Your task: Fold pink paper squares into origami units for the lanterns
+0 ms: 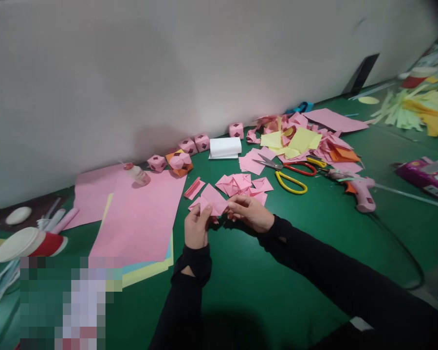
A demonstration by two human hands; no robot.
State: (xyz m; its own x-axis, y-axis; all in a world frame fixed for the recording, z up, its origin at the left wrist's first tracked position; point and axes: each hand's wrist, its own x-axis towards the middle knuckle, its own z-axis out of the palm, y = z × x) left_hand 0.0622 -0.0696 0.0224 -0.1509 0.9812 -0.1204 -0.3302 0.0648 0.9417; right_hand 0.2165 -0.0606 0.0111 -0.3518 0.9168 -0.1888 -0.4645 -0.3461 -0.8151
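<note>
Between my two hands is a small piece of pink paper (pixel 212 198), held just above the green table (pixel 241 272). My left hand (pixel 197 226) pinches its lower left side, thumb on top. At its right corner, my right hand (pixel 250 212) has thumb and fingers closed on the edge. Just beyond lie several folded pink paper pieces (pixel 237 182) in a loose pile, and a narrow folded pink strip (pixel 194 188) lies to their left. Finished-looking pink paper cubes (pixel 202 142) with dark diamond openings line the wall.
Scissors (pixel 290 172) with red and yellow handles lie right of the pile, before pink and yellow scraps (pixel 302 141). A pink glue gun (pixel 363 189) trails its cord at right. Large pink sheets (pixel 138 214) and a small bottle (pixel 136 174) are left; a paper cup (pixel 32 244) lies tilted.
</note>
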